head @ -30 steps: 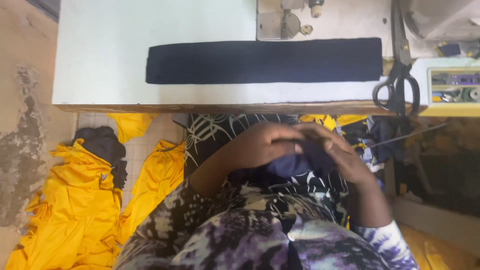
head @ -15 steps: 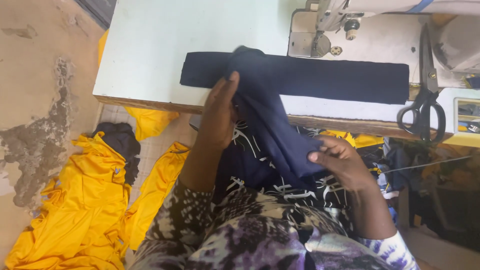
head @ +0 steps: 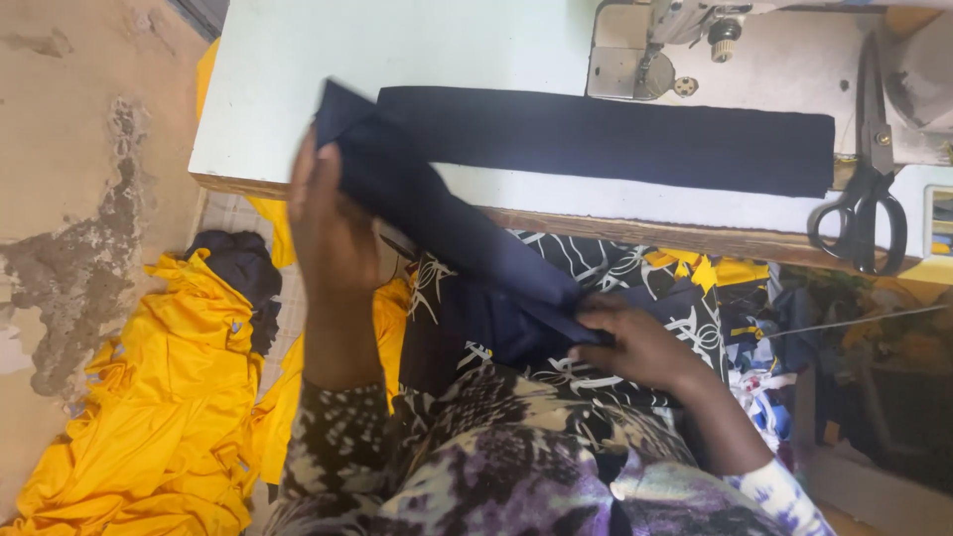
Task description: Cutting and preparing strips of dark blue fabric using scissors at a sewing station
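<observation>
Two hands stretch a folded navy cloth strip (head: 447, 223) slantwise from the white table (head: 298, 99) edge down to the lap. Left hand (head: 333, 223) clasps its upper end at the edge; right hand (head: 635, 342) pinches the lower end. Another navy strip (head: 615, 139) lies flat on the table, beside black scissors (head: 864, 199).

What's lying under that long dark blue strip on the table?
Under the dark blue strip only the pale table top shows around its edges. Whatever lies directly beneath it is covered.

a white bench (head: 397, 60) carries a long navy fabric strip (head: 606, 139) across it, black scissors (head: 866, 189) at three o'clock, a sewing machine (head: 675, 40) at one o'clock.
</observation>
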